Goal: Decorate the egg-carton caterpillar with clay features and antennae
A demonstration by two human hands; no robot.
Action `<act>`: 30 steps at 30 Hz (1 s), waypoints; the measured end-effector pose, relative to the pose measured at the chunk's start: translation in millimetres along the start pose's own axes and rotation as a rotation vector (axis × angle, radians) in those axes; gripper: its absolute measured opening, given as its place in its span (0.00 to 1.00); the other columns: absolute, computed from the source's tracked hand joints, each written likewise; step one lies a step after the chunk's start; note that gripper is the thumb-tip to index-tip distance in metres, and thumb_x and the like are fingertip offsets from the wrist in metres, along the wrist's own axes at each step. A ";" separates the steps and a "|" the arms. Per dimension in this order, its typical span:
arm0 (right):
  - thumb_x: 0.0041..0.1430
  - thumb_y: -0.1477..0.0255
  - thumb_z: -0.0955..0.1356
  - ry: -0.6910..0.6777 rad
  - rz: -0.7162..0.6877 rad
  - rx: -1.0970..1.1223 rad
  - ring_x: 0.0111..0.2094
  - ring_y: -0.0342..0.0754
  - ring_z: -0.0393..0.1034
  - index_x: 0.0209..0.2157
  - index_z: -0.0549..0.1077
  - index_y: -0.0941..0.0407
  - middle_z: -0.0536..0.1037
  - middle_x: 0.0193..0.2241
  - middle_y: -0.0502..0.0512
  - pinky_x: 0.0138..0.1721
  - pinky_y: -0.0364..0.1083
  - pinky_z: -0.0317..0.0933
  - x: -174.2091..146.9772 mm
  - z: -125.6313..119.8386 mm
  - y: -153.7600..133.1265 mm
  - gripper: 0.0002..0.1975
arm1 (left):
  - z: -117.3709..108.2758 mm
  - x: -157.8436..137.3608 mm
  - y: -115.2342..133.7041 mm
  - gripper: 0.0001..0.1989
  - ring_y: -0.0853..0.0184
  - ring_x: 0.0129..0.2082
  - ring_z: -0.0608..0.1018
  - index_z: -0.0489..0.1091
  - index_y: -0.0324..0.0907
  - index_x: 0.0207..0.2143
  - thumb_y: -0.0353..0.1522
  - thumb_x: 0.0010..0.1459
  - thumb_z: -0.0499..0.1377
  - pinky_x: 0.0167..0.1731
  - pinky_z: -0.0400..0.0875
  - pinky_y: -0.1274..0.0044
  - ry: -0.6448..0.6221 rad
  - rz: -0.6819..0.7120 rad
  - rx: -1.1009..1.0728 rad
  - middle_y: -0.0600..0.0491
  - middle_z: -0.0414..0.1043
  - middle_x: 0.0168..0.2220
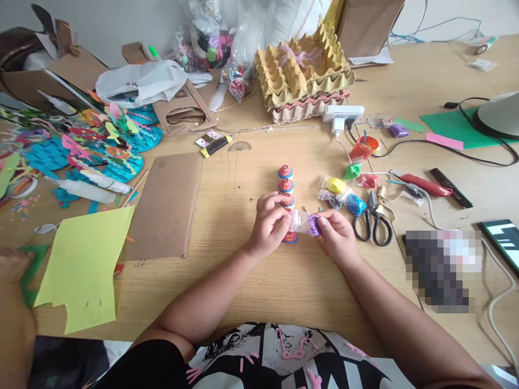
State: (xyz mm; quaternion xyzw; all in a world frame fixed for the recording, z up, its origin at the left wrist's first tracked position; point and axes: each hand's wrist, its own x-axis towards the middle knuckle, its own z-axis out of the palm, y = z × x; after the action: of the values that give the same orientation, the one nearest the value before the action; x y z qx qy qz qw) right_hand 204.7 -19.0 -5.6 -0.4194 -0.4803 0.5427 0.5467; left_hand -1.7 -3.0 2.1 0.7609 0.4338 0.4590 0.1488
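Observation:
Between my two hands is a small clear plastic bag with purple clay (313,225) in it. My left hand (267,224) pinches the bag's clear end, while the fingers of my right hand (334,232) are closed on the purple end. Beneath and behind them, a column of small red-and-blue decorated pieces (285,186) with yellow markings runs down the table; my hands and the bag partly cover the lower ones. Just right of my right hand lie black-handled scissors (373,219) and bags of yellow clay (336,185) and blue clay (356,205).
Left of my arms lie a cardboard sheet (166,208) and a yellow-green sheet (87,265). Stacked egg trays (304,81) stand at the back near a power strip (344,112). An orange cup (364,147) and cables are on the right. Another person's arm (16,313) shows at far left.

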 end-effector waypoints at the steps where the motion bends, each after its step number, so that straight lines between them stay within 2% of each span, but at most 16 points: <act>1: 0.61 0.52 0.76 0.010 0.004 0.000 0.25 0.44 0.70 0.34 0.77 0.52 0.78 0.27 0.50 0.27 0.44 0.69 0.1 0.6 -0.6 0.18 | -0.2 0.2 0.1 0.16 0.59 0.62 0.69 0.70 0.44 0.30 0.37 0.73 0.54 0.66 0.68 0.59 0.008 -0.013 0.011 0.47 0.76 0.53; 4: 0.60 0.52 0.76 0.076 -0.035 -0.036 0.25 0.42 0.67 0.32 0.75 0.53 0.77 0.26 0.49 0.27 0.43 0.67 0.5 2.8 -3.2 0.19 | -2.9 1.1 2.6 0.14 0.60 0.61 0.71 0.72 0.44 0.36 0.40 0.73 0.55 0.66 0.68 0.60 0.062 -0.046 0.008 0.46 0.74 0.54; 7: 0.60 0.52 0.76 0.137 -0.074 -0.064 0.25 0.42 0.66 0.31 0.73 0.53 0.76 0.25 0.48 0.28 0.42 0.65 0.8 4.7 -5.4 0.20 | -6.2 1.7 5.9 0.14 0.57 0.64 0.69 0.75 0.45 0.43 0.45 0.71 0.57 0.69 0.63 0.58 0.052 0.010 -0.007 0.44 0.71 0.57; 10: 0.61 0.52 0.76 0.145 -0.078 -0.063 0.25 0.42 0.66 0.31 0.72 0.52 0.76 0.26 0.48 0.29 0.43 0.66 1.5 5.0 -4.7 0.20 | -6.0 1.3 6.8 0.16 0.54 0.66 0.66 0.76 0.46 0.43 0.48 0.67 0.61 0.71 0.60 0.58 -0.027 0.048 0.005 0.45 0.70 0.58; 14: 0.61 0.51 0.75 0.135 -0.080 -0.038 0.27 0.43 0.67 0.35 0.73 0.52 0.76 0.28 0.48 0.30 0.43 0.66 2.9 2.8 0.5 0.19 | -1.4 0.4 5.7 0.19 0.55 0.64 0.68 0.71 0.44 0.47 0.47 0.64 0.65 0.69 0.64 0.58 0.046 0.018 -0.043 0.43 0.68 0.57; 16: 0.62 0.52 0.75 0.109 -0.065 -0.004 0.28 0.43 0.68 0.37 0.74 0.51 0.77 0.30 0.49 0.31 0.43 0.67 2.7 1.5 2.9 0.18 | 0.1 0.4 5.6 0.18 0.56 0.64 0.69 0.70 0.44 0.46 0.46 0.64 0.66 0.69 0.65 0.59 0.063 0.014 -0.045 0.44 0.69 0.57; 20: 0.62 0.58 0.77 0.030 -0.027 0.102 0.33 0.43 0.70 0.44 0.76 0.50 0.78 0.36 0.50 0.37 0.43 0.69 0.4 0.5 3.2 0.15 | 0.1 1.1 6.1 0.09 0.57 0.64 0.69 0.71 0.45 0.37 0.40 0.65 0.66 0.70 0.63 0.60 0.033 0.033 -0.009 0.47 0.71 0.54; 22: 0.61 0.60 0.77 -0.013 -0.016 0.125 0.33 0.42 0.70 0.47 0.76 0.48 0.77 0.37 0.49 0.37 0.43 0.70 -0.7 0.8 1.1 0.16 | -0.4 1.5 5.7 0.09 0.57 0.63 0.70 0.72 0.45 0.41 0.39 0.65 0.66 0.70 0.64 0.59 0.060 0.032 -0.022 0.47 0.72 0.54; 25: 0.61 0.61 0.78 -0.040 0.004 0.106 0.32 0.42 0.69 0.46 0.77 0.48 0.76 0.36 0.49 0.35 0.43 0.69 -1.9 1.2 -2.3 0.14 | -1.1 1.8 5.0 0.16 0.57 0.63 0.70 0.71 0.46 0.50 0.40 0.64 0.67 0.69 0.64 0.59 0.105 0.042 -0.044 0.46 0.70 0.56; 30: 0.60 0.58 0.78 -0.021 0.022 0.058 0.37 0.43 0.72 0.44 0.81 0.48 0.79 0.39 0.51 0.41 0.43 0.70 -1.5 -1.7 0.8 0.14 | -2.2 0.5 5.3 0.10 0.54 0.66 0.67 0.74 0.46 0.43 0.39 0.63 0.67 0.70 0.63 0.58 0.031 0.059 0.008 0.46 0.70 0.56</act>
State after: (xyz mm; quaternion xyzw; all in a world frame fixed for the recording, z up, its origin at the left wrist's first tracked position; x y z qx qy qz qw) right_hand 206.4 -20.4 -6.8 -0.4028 -0.4658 0.5667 0.5474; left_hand -0.7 -6.0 6.9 0.7668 0.4152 0.4733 0.1252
